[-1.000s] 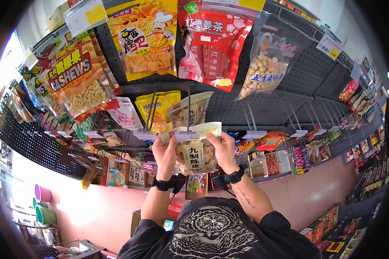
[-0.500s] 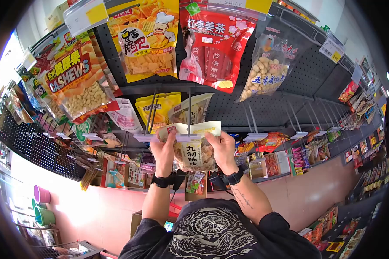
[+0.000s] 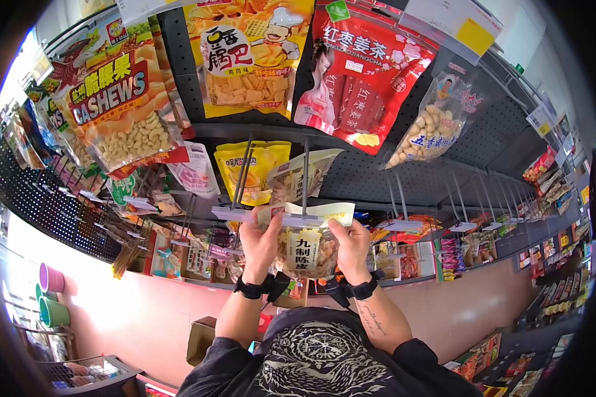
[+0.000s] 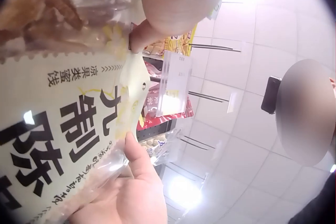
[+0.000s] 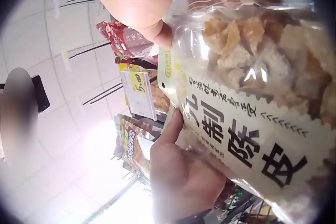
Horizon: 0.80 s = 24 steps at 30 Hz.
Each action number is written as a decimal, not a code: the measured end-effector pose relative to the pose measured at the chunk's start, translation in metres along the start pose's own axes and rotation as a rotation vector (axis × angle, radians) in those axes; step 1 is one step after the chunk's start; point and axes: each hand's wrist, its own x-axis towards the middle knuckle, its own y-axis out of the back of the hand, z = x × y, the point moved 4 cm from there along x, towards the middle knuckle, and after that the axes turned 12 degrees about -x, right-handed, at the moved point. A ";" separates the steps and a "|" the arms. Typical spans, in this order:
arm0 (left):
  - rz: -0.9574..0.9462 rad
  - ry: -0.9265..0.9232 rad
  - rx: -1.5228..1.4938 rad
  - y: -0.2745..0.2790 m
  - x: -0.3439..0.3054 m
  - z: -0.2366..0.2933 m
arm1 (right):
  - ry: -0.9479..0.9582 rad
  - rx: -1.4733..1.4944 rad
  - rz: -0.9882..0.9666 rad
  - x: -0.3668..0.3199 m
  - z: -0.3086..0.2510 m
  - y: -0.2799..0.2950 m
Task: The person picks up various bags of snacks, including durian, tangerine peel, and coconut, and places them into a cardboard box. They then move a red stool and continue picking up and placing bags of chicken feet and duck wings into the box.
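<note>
A clear and cream bag of dried pieces (image 3: 304, 255) is held upright at a shelf hook (image 3: 305, 175), its top edge by the hook's price-tag holder. At its upper left corner the left hand (image 3: 259, 245) pinches it, thumb on the front. The right hand (image 3: 352, 248) pinches the upper right corner the same way. Large black characters show on the bag (image 4: 52, 129) in the left wrist view, and dried pieces behind its clear part (image 5: 252, 40) in the right wrist view. A similar bag (image 3: 301, 178) hangs behind.
Above hang a cashew bag (image 3: 122, 99), a yellow snack bag (image 3: 248, 59), a red tea bag (image 3: 364, 79) and a peanut bag (image 3: 430, 129). Metal hooks (image 3: 460, 198) stick out at the right. A wire basket (image 3: 86, 374) stands at the lower left.
The head view has shifted, so the shelves and hanging bags appear larger and tilted. Both hands and the held bag sit slightly further right and lower; the grip looks the same.
</note>
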 end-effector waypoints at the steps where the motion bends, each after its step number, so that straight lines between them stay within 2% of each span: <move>1: 0.000 0.002 -0.003 0.001 0.001 -0.001 | 0.004 -0.021 -0.010 0.001 0.000 0.000; 3: -0.015 -0.029 0.009 0.005 0.001 -0.001 | -0.002 -0.009 -0.011 0.002 -0.005 -0.002; 8: 0.026 0.030 0.004 0.001 0.007 0.000 | -0.015 0.045 -0.006 0.005 -0.006 -0.004; 14: -0.005 -0.043 -0.023 -0.001 0.036 -0.024 | -0.048 -0.082 0.030 0.035 0.005 -0.007; 16: -0.053 -0.104 -0.093 -0.004 0.058 -0.040 | 0.134 -0.266 0.137 0.061 -0.001 -0.011; 18: 0.000 -0.140 0.135 0.002 0.077 -0.054 | 0.214 -0.421 0.192 0.085 0.003 -0.009; 20: 0.063 -0.166 0.363 -0.008 0.078 -0.036 | 0.281 -0.538 0.234 0.100 0.003 -0.007; 21: 0.083 -0.263 0.400 -0.005 0.082 -0.039 | 0.299 -0.547 0.244 0.104 0.002 -0.007; 22: 0.116 -0.350 0.643 -0.010 0.077 -0.025 | 0.315 -0.558 0.244 0.106 0.002 -0.007; 23: 0.106 -0.305 0.575 -0.008 0.071 -0.026 | 0.318 -0.596 0.235 0.104 0.002 -0.005; 24: 0.105 -0.262 0.509 -0.002 0.063 -0.029 | 0.351 -0.515 0.202 0.102 0.004 -0.002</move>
